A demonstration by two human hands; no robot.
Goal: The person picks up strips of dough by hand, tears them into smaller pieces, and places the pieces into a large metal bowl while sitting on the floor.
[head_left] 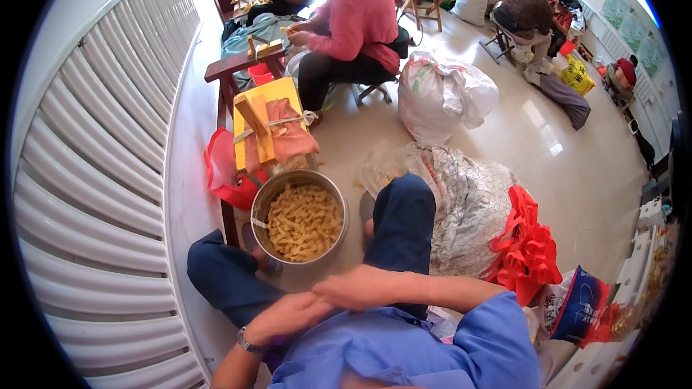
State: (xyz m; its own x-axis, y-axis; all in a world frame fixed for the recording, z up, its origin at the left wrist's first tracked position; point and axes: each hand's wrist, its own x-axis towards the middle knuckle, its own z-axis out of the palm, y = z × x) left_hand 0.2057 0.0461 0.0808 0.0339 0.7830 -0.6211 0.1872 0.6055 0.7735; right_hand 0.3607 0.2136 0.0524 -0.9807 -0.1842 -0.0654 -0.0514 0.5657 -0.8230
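Note:
My right hand (353, 287) lies across my left hand (294, 313), close in front of my blue shirt. The two touch, and their overlap and some blur hide the fingers, so I cannot make out anything in them. A metal watch (251, 340) is on my left wrist. Just beyond the hands, between my knees, a round steel pot (343, 227) holds many pale yellow-brown pieces (304, 222). Behind it stands a yellow board (285, 91) with an upright wooden piece (250, 116) and a pinkish cloth (292, 137) tied on by a cord.
A white radiator (101, 194) runs along the left. Beside the board hangs a red bag (229, 173). Right of my knee are a patterned sack (476, 209) and red bags (526, 245). A white sack (440, 97) stands farther off, near a seated person in pink (360, 21).

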